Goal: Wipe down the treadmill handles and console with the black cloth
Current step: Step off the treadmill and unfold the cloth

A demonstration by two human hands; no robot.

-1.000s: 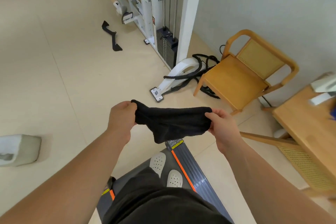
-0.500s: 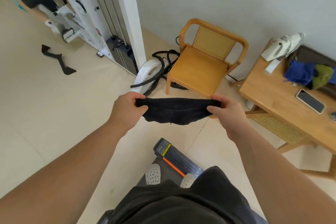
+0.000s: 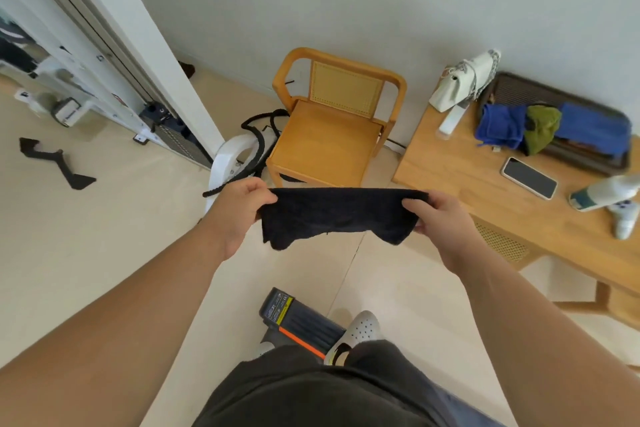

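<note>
Head view: your left hand [image 3: 239,210] and right hand [image 3: 441,218] pinch the cloth [image 3: 332,217] by its corners, spread taut, probably for folding.

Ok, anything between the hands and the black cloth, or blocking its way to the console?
No, left hand and right hand pinch the black cloth by its ends. The console is out of view; path unclear.
</note>
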